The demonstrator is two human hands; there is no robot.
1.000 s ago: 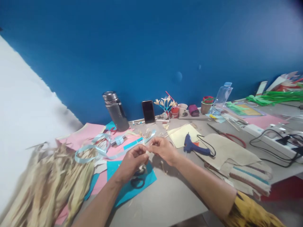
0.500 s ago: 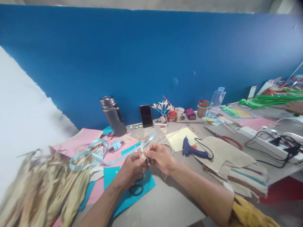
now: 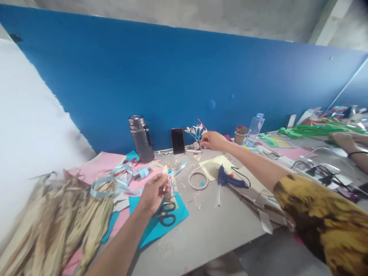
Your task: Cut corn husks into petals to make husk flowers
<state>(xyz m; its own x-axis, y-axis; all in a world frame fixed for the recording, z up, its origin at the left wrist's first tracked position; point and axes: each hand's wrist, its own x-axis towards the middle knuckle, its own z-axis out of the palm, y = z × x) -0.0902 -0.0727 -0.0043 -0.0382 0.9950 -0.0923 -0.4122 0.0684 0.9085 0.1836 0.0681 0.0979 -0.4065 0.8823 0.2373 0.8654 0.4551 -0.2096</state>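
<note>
My left hand [image 3: 153,191] pinches a small cream husk piece [image 3: 165,177] above the blue sheet [image 3: 181,212], beside the black-handled scissors [image 3: 167,219]. My right hand [image 3: 212,140] reaches to the back of the table, at the right side of the small holder of cream husk flowers [image 3: 196,132]. Its fingers are bent together, and what they hold, if anything, is too small to make out. A roll of tape [image 3: 198,181] and a blue glue gun [image 3: 230,179] lie below my right forearm.
Dried husks [image 3: 57,222] and a pale blue ribbon [image 3: 100,188] lie left. A flask [image 3: 141,140] and a phone [image 3: 178,141] stand at the back. On the right are a plastic bottle [image 3: 255,128], cables and another person's hand [image 3: 343,141] near green strips [image 3: 316,130].
My right hand has left my left hand and moved up to the husk flowers. My left hand has shifted slightly left, still with the husk piece. The view has shifted, showing the tape roll fully.
</note>
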